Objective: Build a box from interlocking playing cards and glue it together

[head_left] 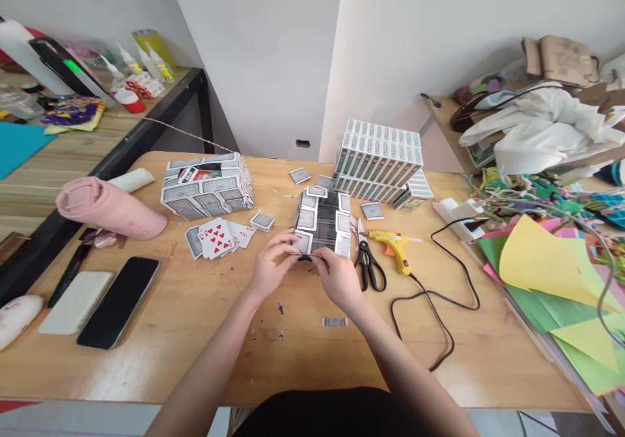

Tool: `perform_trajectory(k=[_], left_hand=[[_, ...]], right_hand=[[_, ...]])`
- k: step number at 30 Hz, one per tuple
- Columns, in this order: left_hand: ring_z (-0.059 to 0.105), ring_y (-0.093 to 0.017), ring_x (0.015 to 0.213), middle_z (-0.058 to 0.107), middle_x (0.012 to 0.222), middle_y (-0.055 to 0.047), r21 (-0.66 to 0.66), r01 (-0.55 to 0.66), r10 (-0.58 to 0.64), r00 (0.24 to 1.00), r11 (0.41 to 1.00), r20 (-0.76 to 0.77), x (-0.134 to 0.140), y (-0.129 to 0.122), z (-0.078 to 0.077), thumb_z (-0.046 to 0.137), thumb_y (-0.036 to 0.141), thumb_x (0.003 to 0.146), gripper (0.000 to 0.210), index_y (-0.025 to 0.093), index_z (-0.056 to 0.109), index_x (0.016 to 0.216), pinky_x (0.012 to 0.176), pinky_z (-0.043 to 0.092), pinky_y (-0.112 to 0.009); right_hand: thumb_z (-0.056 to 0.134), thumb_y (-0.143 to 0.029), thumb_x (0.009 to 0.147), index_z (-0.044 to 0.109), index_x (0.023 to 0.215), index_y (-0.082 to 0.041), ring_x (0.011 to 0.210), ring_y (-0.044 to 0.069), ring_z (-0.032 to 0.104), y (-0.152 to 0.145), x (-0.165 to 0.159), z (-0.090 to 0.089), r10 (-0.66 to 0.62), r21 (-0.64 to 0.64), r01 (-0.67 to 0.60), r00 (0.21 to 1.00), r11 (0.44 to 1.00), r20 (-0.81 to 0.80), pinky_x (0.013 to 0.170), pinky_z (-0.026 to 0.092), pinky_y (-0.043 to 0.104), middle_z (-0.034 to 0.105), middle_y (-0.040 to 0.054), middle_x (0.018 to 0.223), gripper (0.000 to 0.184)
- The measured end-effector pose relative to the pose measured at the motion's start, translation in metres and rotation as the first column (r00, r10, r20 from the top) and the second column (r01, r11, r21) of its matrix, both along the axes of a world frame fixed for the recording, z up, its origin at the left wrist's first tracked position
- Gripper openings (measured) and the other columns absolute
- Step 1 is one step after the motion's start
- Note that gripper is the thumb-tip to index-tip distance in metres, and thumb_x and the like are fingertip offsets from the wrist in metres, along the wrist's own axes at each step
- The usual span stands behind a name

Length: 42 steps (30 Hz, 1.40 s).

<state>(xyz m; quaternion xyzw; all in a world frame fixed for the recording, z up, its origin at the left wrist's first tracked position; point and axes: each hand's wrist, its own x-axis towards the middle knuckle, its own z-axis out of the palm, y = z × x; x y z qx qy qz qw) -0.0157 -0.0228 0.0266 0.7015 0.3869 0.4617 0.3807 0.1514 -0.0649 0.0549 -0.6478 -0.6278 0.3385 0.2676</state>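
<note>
Two-handed bending, apparently: left hand (271, 264) and right hand (338, 274) pinch a dark piece (305, 258) by a card-covered box (324, 222); alignment likely needs care next.

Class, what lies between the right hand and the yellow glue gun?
The black-handled scissors lie between the right hand and the glue gun, in the head view.

- Box (326, 221): near-black with paler lines
- Cards on the box (307, 219): grey-patterned, white-edged
- Fanned cards (216, 238): white with red hearts
- Glue gun (398, 248): yellow, orange trigger (389, 251)
- Scissors (364, 253): black handles
- Rolled cloth (117, 212): plain pink
- Paper sheets (549, 261): yellow and green
</note>
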Motion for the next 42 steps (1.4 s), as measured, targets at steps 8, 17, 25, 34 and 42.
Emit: perform_trajectory(k=[8, 17, 25, 34, 42], left_hand=[[0.041, -0.023, 0.126, 0.041, 0.137, -0.011, -0.313, 0.009, 0.044, 0.986, 0.95, 0.159, 0.021, 0.006, -0.008, 0.055, 0.037, 0.082, 0.051, 0.023, 0.04, 0.129, 0.101, 0.039, -0.037], [0.054, -0.02, 0.109, 0.054, 0.118, -0.01, -0.328, -0.249, 0.298, 0.949, 0.911, 0.107, 0.04, 0.003, -0.018, 0.057, 0.034, 0.081, 0.041, 0.021, 0.05, 0.119, 0.092, 0.045, -0.034], [0.056, -0.019, 0.104, 0.057, 0.115, -0.009, -0.355, -0.348, 0.417, 0.898, 0.868, 0.14, 0.05, -0.001, -0.017, 0.055, 0.028, 0.081, 0.034, 0.02, 0.052, 0.114, 0.088, 0.048, -0.034], [0.056, -0.018, 0.101, 0.057, 0.108, -0.009, -0.256, -0.469, 0.509, 0.852, 0.846, 0.123, 0.06, 0.001, -0.026, 0.05, 0.026, 0.083, 0.026, 0.019, 0.052, 0.108, 0.091, 0.044, -0.035], [0.055, -0.019, 0.103, 0.057, 0.104, -0.01, -0.186, -0.516, 0.545, 0.818, 0.836, 0.184, 0.066, 0.004, -0.032, 0.049, 0.03, 0.084, 0.021, 0.018, 0.053, 0.101, 0.093, 0.042, -0.036]], right_hand=[[0.03, -0.043, 0.09, 0.051, 0.097, -0.02, 0.044, 0.014, 0.062, 0.007, -0.02, 0.001, -0.201, -0.226, 0.12, 0.902, 0.967, -0.383, 0.034, 0.043, 0.021, 0.066, 0.0062, 0.083, 0.032], [0.034, -0.034, 0.089, 0.044, 0.117, -0.017, 0.047, 0.016, 0.063, 0.011, -0.034, -0.015, -0.37, -0.157, 0.335, 0.834, 0.929, -0.409, 0.043, 0.049, 0.025, 0.069, 0.0088, 0.084, 0.034], [0.04, -0.026, 0.086, 0.034, 0.134, -0.009, 0.076, 0.02, 0.067, -0.012, -0.033, -0.011, -0.208, 0.074, 0.209, 0.978, 0.975, -0.013, 0.065, 0.053, 0.03, 0.065, 0.0159, 0.105, 0.052], [0.043, -0.02, 0.085, 0.051, 0.123, -0.015, 0.122, 0.025, 0.044, 0.002, 0.015, -0.01, -0.317, 0.538, 0.172, 0.93, 0.825, 0.188, 0.1, 0.04, 0.045, 0.053, 0.0125, 0.127, 0.039], [0.033, -0.018, 0.087, 0.044, 0.131, -0.007, 0.137, 0.03, 0.01, 0.017, 0.019, -0.043, -0.17, 0.39, 0.043, 0.94, 0.92, 0.297, 0.106, 0.031, 0.051, 0.035, 0.0121, 0.143, 0.046]])
